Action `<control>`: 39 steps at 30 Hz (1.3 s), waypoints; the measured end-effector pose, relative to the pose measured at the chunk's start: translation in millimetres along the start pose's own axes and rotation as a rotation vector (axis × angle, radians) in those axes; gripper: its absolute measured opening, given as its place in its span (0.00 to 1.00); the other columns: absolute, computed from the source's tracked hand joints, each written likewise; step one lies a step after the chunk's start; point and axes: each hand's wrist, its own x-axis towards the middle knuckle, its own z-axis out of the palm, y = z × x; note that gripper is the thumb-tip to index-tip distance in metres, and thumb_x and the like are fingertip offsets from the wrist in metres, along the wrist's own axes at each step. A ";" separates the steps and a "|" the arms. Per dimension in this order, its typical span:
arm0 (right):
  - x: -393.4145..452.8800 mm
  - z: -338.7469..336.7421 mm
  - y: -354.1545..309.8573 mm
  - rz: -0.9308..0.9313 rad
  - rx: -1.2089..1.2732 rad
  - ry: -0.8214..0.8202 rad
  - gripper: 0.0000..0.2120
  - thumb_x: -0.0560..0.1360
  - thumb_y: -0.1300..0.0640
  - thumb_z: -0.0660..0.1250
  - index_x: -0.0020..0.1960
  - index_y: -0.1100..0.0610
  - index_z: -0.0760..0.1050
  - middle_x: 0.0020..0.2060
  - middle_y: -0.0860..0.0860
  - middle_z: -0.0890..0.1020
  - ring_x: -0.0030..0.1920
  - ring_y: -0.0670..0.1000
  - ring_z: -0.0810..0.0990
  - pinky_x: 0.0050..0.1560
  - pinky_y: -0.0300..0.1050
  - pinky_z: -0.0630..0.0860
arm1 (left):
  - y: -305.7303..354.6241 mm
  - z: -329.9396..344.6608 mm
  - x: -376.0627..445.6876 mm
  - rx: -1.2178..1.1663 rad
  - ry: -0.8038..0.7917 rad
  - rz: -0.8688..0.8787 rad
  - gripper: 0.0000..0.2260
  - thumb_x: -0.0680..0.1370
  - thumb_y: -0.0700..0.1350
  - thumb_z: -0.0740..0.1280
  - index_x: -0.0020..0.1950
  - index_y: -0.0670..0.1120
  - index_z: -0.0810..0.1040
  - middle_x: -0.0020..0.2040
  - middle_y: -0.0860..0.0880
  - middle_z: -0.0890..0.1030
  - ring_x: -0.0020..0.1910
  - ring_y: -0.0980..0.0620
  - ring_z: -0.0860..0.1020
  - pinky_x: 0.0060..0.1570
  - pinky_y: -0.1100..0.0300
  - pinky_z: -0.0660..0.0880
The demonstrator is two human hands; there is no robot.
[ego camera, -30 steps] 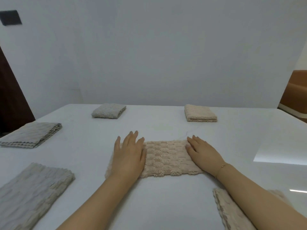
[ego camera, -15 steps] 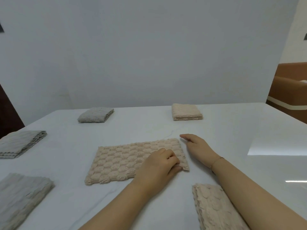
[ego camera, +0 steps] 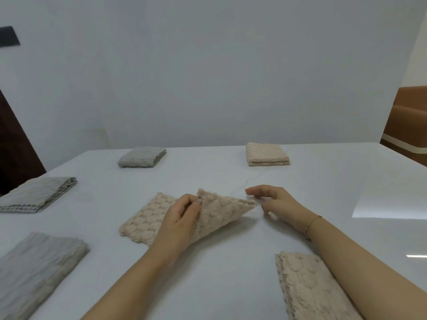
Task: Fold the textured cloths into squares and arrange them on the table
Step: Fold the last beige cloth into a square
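The left hand point(ego camera: 182, 218) pinches the beige cloth's point(ego camera: 147, 218) lifted right end mid-tabletop point(ego camera: 208, 273). The right hand point(ego camera: 275, 204), fingers loosely curled, hovers beside it.

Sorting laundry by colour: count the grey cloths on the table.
3: a folded grey square far left, a grey cloth at the left edge, and another near left, partly cut off.
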 end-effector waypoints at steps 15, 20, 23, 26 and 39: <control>-5.8 55.6 -24.7 -0.131 0.331 -0.165 0.15 0.73 0.62 0.69 0.59 0.63 0.77 0.55 0.56 0.83 0.58 0.54 0.80 0.61 0.43 0.75 | -15.1 -33.0 -2.4 -0.343 0.192 -0.344 0.12 0.81 0.47 0.58 0.52 0.44 0.78 0.47 0.47 0.85 0.47 0.51 0.83 0.45 0.56 0.76; -10.7 53.9 -28.8 -0.168 0.351 -0.111 0.14 0.73 0.60 0.68 0.56 0.66 0.78 0.53 0.58 0.83 0.56 0.54 0.81 0.62 0.45 0.75 | -10.4 -33.6 -4.5 -0.413 0.193 -0.326 0.11 0.81 0.47 0.58 0.46 0.46 0.78 0.41 0.49 0.84 0.43 0.50 0.82 0.44 0.54 0.75; -10.5 57.9 -36.6 -0.197 0.354 -0.102 0.12 0.74 0.62 0.68 0.56 0.66 0.77 0.51 0.59 0.84 0.54 0.54 0.82 0.57 0.40 0.77 | -4.5 -37.5 -6.5 -0.470 0.204 -0.294 0.09 0.80 0.45 0.60 0.43 0.46 0.75 0.37 0.49 0.80 0.38 0.52 0.79 0.38 0.57 0.73; -2.0 64.1 -54.6 -0.214 0.312 -0.107 0.10 0.75 0.62 0.68 0.54 0.65 0.78 0.47 0.57 0.85 0.48 0.51 0.83 0.49 0.37 0.77 | -2.1 -48.3 -6.8 -0.544 0.210 -0.242 0.07 0.79 0.49 0.62 0.45 0.48 0.76 0.40 0.48 0.80 0.40 0.50 0.79 0.40 0.55 0.73; 57.8 134.3 -71.5 0.058 0.102 -0.168 0.06 0.74 0.56 0.70 0.45 0.58 0.78 0.38 0.51 0.83 0.36 0.46 0.81 0.36 0.36 0.77 | -45.1 -102.2 8.9 0.001 0.391 -0.320 0.06 0.74 0.45 0.71 0.49 0.48 0.78 0.45 0.50 0.81 0.43 0.52 0.79 0.42 0.57 0.75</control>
